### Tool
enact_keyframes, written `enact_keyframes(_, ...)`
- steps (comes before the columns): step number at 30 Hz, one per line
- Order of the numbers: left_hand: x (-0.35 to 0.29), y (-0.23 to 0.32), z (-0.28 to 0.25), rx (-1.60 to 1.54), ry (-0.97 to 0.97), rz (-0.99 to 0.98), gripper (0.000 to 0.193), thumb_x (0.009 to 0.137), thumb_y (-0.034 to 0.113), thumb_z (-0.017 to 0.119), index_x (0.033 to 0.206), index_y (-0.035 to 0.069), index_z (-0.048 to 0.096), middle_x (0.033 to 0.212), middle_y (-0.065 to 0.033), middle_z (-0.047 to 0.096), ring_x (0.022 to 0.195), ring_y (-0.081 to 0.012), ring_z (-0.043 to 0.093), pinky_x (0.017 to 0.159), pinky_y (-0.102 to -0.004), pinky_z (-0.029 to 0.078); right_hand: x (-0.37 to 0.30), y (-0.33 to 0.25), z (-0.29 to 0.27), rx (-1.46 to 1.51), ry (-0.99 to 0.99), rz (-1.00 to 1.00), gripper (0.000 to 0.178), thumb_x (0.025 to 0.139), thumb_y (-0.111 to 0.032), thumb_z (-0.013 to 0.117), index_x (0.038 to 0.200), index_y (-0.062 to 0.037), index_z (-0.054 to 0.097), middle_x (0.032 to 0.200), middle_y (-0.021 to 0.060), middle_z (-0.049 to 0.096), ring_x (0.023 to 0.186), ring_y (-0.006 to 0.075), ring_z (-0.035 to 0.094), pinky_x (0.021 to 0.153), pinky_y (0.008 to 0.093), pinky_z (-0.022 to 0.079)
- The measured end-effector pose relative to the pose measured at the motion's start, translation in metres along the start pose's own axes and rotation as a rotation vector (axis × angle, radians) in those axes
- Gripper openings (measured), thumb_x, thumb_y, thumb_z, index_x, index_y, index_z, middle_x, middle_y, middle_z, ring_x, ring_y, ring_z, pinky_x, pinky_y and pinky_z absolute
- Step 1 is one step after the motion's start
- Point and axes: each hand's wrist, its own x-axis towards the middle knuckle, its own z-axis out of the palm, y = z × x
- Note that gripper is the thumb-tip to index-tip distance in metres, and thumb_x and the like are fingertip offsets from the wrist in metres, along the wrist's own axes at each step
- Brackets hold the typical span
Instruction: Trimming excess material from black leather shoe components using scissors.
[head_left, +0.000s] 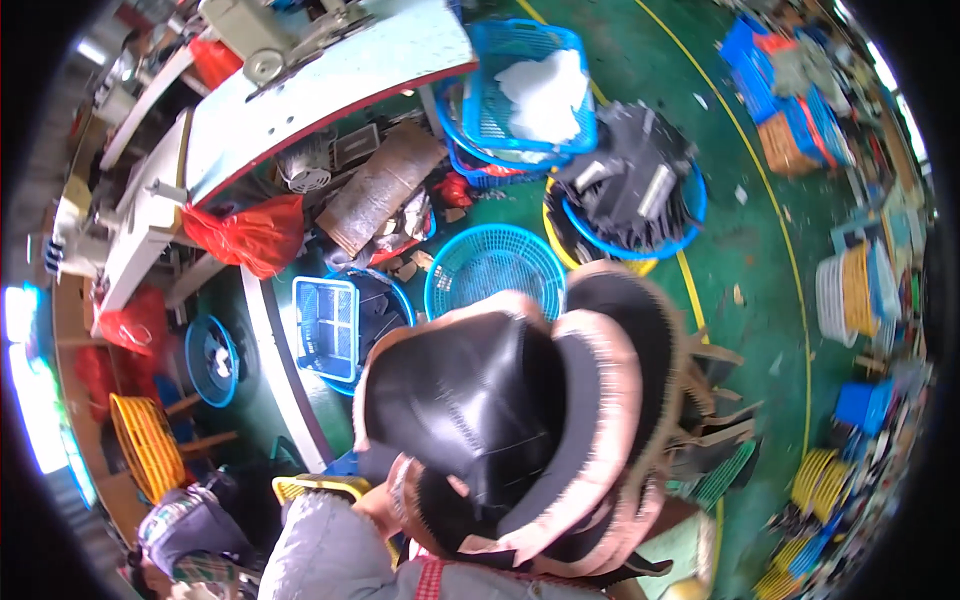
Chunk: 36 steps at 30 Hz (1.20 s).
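A thick bundle of curved black leather pieces (pixel 470 390) with notched, pinkish-tan edges is held up close before my chest. They look like shoe uppers, but I cannot be sure. My left hand (pixel 378 512) comes out of a grey sleeve and is closed against the bundle's lower left side, its fingers hidden behind the leather. The pieces overlap one another, some showing a shiny face and others a dull black one. My right hand is hidden by the bundle.
Past the bundle stands a round blue basket (pixel 495 268). A basket of black pieces (pixel 640 185) and a blue crate with white material (pixel 530 85) stand beyond. A sewing machine table (pixel 330 95) is far left; another person (pixel 190 535) bends at lower left. Crates line the right.
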Motion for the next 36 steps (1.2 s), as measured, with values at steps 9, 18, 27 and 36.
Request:
enact_keyframes(9,0.161,-0.097,-0.09,-0.092,0.287,0.028,0.063,0.085,0.058,0.05,0.129,0.012,0.047,0.121,-0.0095,0.055,0.101,-0.0263,0.059,0.084,-0.0404,0.049,0.208,-0.016,0.181,0.113,-0.223,-0.127,0.085,0.064,-0.043,0.076,0.136,-0.0159,0.041,0.146,0.0267,0.015,0.13,0.0468,0.022,0.104,0.053,0.023)
enact_keyframes(18,0.205,-0.244,-0.118,-0.137,0.354,-0.506,0.055,0.089,0.048,0.05,0.139,0.027,0.038,0.145,-0.0089,0.032,0.135,-0.0264,0.027,0.104,-0.0499,0.026,0.391,0.162,0.586,-0.357,-0.409,-0.147,0.066,0.08,-0.054,0.056,0.138,-0.0292,0.036,0.146,0.0196,0.025,0.133,0.0371,0.026,0.099,0.0659,0.023)
enact_keyframes(27,0.168,-0.285,-0.175,0.305,0.514,-0.344,0.031,0.091,0.032,0.051,0.113,0.012,0.059,0.103,-0.0028,0.06,0.096,-0.0144,0.056,0.075,-0.0311,0.046,0.392,0.182,0.571,0.09,-0.339,-0.438,0.037,0.082,-0.016,0.064,0.115,-0.0022,0.055,0.117,0.0226,0.054,0.108,0.0351,0.052,0.092,0.0428,0.041)
enact_keyframes(36,0.294,-0.274,-0.156,-0.205,0.512,-0.276,0.061,0.094,0.048,0.037,0.138,0.005,0.038,0.144,-0.015,0.034,0.134,-0.0273,0.03,0.109,-0.0331,0.024,0.427,0.392,0.517,0.506,-0.241,1.232,0.086,0.059,-0.063,0.075,0.122,-0.012,0.044,0.085,0.004,0.048,0.071,0.0127,0.049,0.067,0.0285,0.043)
